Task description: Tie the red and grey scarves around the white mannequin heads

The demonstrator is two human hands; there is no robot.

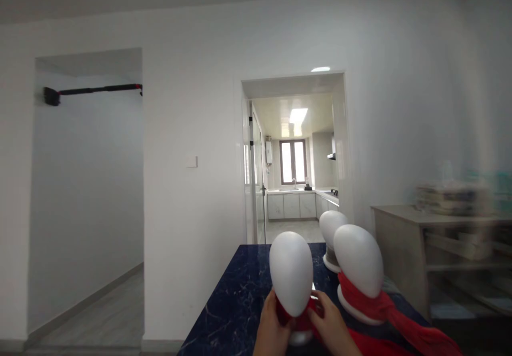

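Three white egg-shaped mannequin heads stand on a dark blue marbled table (232,302). The nearest head (291,271) has a red scarf (304,313) around its neck. My left hand (271,326) and my right hand (332,326) are both closed on that scarf at the head's base, one on each side. A second head (359,260) to the right wears another red scarf (400,321) that trails toward the lower right. The third head (332,228) stands behind them, bare.
A grey shelf unit (440,249) with stacked items stands to the right of the table. An open doorway straight ahead shows a kitchen (296,185). Another opening on the left holds a black bar (94,90) near its top. White walls surround.
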